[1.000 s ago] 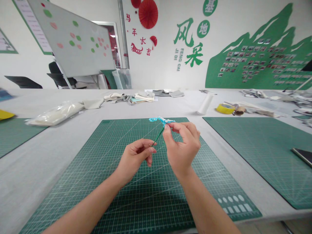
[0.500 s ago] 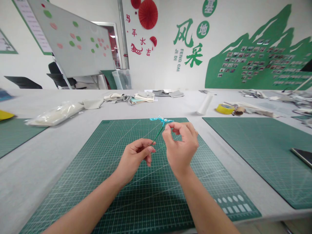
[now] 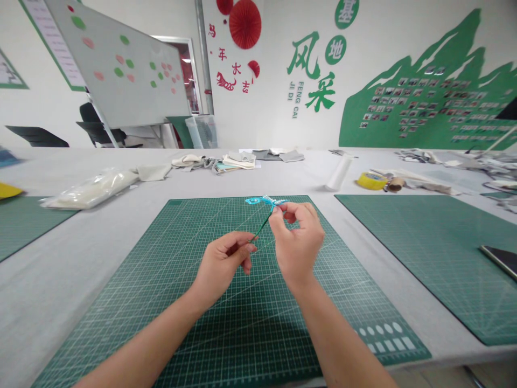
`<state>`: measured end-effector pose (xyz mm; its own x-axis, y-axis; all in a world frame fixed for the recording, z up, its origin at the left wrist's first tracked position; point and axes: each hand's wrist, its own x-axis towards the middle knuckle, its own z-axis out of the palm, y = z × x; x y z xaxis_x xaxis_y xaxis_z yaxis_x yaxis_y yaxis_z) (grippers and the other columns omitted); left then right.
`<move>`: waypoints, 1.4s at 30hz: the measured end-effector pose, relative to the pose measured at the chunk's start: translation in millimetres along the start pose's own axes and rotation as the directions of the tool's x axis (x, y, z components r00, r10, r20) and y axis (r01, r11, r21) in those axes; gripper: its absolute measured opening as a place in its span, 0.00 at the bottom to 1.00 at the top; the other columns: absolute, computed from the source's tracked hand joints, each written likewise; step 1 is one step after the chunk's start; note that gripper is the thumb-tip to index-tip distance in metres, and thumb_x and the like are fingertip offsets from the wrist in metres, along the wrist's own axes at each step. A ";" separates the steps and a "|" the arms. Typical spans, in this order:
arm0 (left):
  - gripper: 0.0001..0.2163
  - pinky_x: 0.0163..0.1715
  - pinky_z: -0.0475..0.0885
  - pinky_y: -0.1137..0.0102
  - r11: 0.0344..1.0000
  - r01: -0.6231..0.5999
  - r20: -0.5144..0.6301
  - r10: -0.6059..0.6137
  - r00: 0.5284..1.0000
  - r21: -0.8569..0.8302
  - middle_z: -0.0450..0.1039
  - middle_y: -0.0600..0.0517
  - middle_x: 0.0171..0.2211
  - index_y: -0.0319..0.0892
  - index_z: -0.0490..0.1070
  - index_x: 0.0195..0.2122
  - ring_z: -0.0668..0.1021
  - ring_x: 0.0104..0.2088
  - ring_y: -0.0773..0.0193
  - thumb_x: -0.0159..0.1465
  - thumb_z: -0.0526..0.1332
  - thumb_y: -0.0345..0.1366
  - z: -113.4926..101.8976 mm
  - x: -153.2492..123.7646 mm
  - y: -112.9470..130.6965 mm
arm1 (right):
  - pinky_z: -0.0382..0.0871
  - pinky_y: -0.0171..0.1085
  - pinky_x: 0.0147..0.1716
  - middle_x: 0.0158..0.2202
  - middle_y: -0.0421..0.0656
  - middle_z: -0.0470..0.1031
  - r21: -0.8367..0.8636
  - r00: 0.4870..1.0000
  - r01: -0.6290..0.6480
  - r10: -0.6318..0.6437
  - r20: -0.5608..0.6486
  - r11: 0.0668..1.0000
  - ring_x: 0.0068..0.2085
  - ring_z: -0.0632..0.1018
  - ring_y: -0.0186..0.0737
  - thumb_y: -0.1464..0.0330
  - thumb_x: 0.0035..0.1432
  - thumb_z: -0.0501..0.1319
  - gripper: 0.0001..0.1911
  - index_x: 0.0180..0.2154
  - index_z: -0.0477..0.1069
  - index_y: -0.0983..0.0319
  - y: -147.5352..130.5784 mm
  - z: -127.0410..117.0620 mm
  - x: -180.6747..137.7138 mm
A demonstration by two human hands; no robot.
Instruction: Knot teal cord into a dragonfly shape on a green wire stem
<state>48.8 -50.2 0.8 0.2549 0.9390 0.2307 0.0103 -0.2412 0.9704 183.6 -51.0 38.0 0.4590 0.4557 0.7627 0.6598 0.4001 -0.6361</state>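
A blue ornament (image 3: 267,201) with pale, beadlike bits and a loop at one side is held above the far edge of the middle cutting mat (image 3: 242,339), on a green stem (image 3: 263,224) that slants down to the left. The right hand (image 3: 299,242) has its grip together on the ornament's base, where thumb and fingers cover part of the blue. The left hand (image 3: 226,261) has its grip clamped on the lower stem; the stem's end is lost among the fingers. The pale bits are too small to make out singly, and both forearms block part of the mat's printed grid.

Past the mat, on the grey surface (image 3: 299,183), a white roll (image 3: 338,173) stands aslant, with a yellow tape roll (image 3: 370,181) and a brown tube (image 3: 395,185) to its right. Folded cloth pieces (image 3: 238,160) lie farther back; a clear plastic bag (image 3: 92,189) with pale contents lies to the left, overlapping the left mat (image 3: 28,223).

On the right mat (image 3: 428,253) lies a flat dark object (image 3: 501,261), cut off by the frame. A yellow item (image 3: 8,191) and a blurred blue one are cropped at the left edge.
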 end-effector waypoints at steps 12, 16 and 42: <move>0.07 0.20 0.68 0.74 0.985 0.064 0.027 -0.060 0.998 -0.163 0.74 0.53 0.26 0.40 0.73 0.38 0.71 0.19 0.72 0.60 0.62 0.35 -1.8 2.4 -5.6 | 0.61 0.38 0.35 0.25 0.37 0.64 0.067 0.996 -0.033 0.027 0.083 0.997 0.29 0.66 0.34 0.73 0.51 0.57 0.03 0.26 0.66 0.62 2.2 0.2 -0.9; 0.06 0.19 0.67 0.75 0.976 0.054 0.039 -0.047 0.998 -0.213 0.73 0.53 0.27 0.40 0.73 0.38 0.70 0.19 0.73 0.60 0.62 0.35 -2.1 2.7 -7.8 | 0.61 0.37 0.34 0.25 0.36 0.63 0.104 0.994 -0.033 0.021 0.108 0.994 0.29 0.66 0.33 0.73 0.51 0.57 0.03 0.26 0.66 0.62 2.7 -1.0 -2.0; 0.08 0.16 0.65 0.78 0.921 0.198 0.115 -0.169 0.979 -0.335 0.74 0.52 0.27 0.38 0.72 0.36 0.69 0.18 0.75 0.57 0.64 0.34 -0.7 2.7 -1.5 | 0.64 0.38 0.34 0.27 0.39 0.71 0.340 0.933 -0.349 0.288 0.217 0.873 0.30 0.70 0.33 0.64 0.56 0.60 0.08 0.31 0.73 0.62 14.2 2.7 -1.0</move>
<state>48.8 -47.1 0.0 0.3589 0.9318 0.0541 -0.2637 0.0456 0.9635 190.9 -43.6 27.9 0.4891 0.7130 0.5024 0.2132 0.4608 -0.8615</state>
